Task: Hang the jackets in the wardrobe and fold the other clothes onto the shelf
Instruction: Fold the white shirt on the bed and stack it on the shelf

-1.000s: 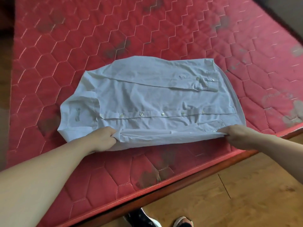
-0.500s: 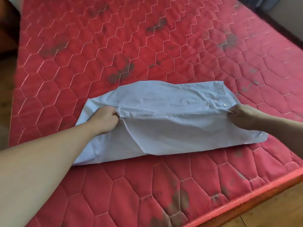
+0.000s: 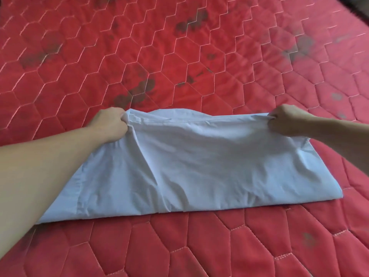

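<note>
1. The shirt point(image 3: 199, 168) was half folded a moment ago; now its near edge has gone over to the far edge, and the buttons are hidden.
2. Both arms reach out over the red mattress point(image 3: 179, 56). The left hand point(image 3: 111, 124) is at middle left, the right hand point(image 3: 285, 120) at middle right.
3. Each hand is a fist, fingers curled tight on a far corner of the shirt. The cloth looks pulled flat between them, though blur makes that hard to tell.
4. The shirt lies in the middle of the frame.
</note>
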`<state>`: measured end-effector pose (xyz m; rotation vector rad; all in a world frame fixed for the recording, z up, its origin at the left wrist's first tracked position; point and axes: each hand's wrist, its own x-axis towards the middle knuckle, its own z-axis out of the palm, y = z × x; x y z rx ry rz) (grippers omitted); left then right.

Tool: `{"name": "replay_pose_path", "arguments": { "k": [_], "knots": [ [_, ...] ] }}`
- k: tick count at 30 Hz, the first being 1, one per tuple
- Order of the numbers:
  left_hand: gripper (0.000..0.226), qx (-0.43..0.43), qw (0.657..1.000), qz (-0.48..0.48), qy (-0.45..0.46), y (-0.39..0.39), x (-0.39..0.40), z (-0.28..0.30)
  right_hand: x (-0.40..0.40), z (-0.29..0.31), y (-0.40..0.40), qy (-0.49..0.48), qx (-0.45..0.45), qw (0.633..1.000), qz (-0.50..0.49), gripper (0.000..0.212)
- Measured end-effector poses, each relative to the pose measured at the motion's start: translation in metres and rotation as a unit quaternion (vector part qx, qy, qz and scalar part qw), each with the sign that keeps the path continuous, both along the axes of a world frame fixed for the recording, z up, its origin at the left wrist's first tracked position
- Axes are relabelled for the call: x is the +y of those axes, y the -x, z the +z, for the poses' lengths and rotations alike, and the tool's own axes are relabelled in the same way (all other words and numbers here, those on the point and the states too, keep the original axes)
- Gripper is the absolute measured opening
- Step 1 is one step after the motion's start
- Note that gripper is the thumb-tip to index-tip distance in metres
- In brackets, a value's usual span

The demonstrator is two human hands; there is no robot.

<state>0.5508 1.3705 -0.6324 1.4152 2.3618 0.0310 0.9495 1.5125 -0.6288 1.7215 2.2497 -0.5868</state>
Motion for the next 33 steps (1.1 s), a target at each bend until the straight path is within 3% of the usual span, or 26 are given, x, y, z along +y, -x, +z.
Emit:
{"name": "replay_pose_path", "arguments": {
  "k": [5,7,9,11,15,19,29,33],
  "knots": [
    [0.017,-0.002,0.999,0.045,-0.021,0.011,0.029,-0.031,0.022,-0.025,0.0,-0.056,-0.043,0.997,-0.014,0.015],
    [0.03,0.038,0.991,0.066,-0.11,0.004,0.028,-0.043,0.027,-0.033,0.001,-0.156,-0.077,0.984,0.021,0.039],
    [0.039,0.075,0.973,0.016,-0.22,-0.021,0.019,-0.052,0.014,-0.042,0.012,-0.228,-0.035,0.97,0.074,0.051],
    [0.043,0.072,0.955,-0.092,-0.273,-0.058,0.008,-0.063,-0.015,-0.055,0.036,-0.234,0.055,0.961,0.134,0.05],
    [0.063,0.066,0.962,-0.225,-0.137,-0.127,-0.006,-0.096,-0.078,-0.088,0.091,-0.141,0.111,0.965,0.189,0.062],
    [0.069,0.077,0.975,-0.198,-0.07,-0.123,0.004,-0.111,-0.081,-0.108,0.104,-0.112,0.095,0.98,0.135,0.07],
    [0.071,0.138,0.967,-0.207,-0.061,-0.032,-0.002,-0.116,-0.042,-0.118,0.064,-0.14,0.026,0.982,0.122,0.067],
    [0.069,0.13,0.987,-0.093,-0.029,0.003,-0.035,-0.115,-0.033,-0.114,0.05,-0.133,-0.022,0.986,0.097,0.071]
  ]
}}
